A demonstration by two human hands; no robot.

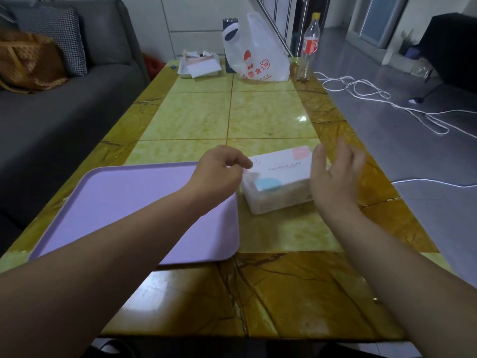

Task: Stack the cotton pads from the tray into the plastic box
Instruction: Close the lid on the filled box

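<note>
The lilac tray [116, 202] lies on the table at the left, and no cotton pads show on its bare surface. Just right of it stands the clear plastic box [278, 192] with its white printed lid down; pale contents show through its front wall. My left hand [222, 171] is at the box's left edge, fingers curled, and seems to pinch the lid's corner. My right hand [333, 174] is beside the box's right end with fingers spread and relaxed; whether it touches the box is unclear.
At the table's far end stand a white plastic bag [258, 55], a dark flask [230, 29], a clear bottle [311, 40] and a small white tray of papers [200, 67]. A grey sofa [64, 99] runs along the left. White cord [374, 99] lies on the floor at right.
</note>
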